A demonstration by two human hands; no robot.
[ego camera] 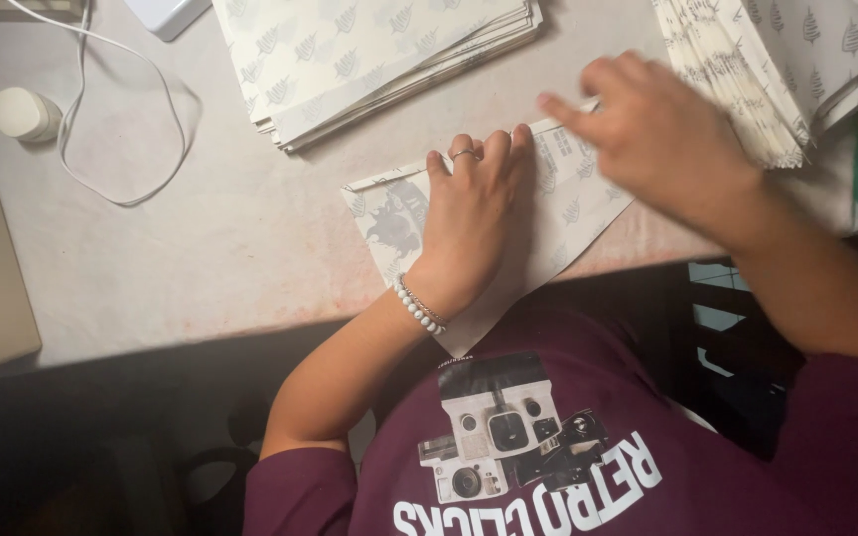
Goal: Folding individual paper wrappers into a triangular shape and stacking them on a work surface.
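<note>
paper sheet | white with grey leaf print | lay flat and skewed at counter's near edge | one corner overhanging

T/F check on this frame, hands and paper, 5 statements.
1. The left hand lies flat on a printed paper sheet. True.
2. The right hand grips the white cable. False: the cable lies far off at the table's other end; the right hand is over the sheet's far edge.
3. A stack of printed sheets lies beyond the left hand. True.
4. The left wrist is bare. False: it wears a bead bracelet.
5. The sheet lies wholly on the table. False: its near corner overhangs the edge.
</note>
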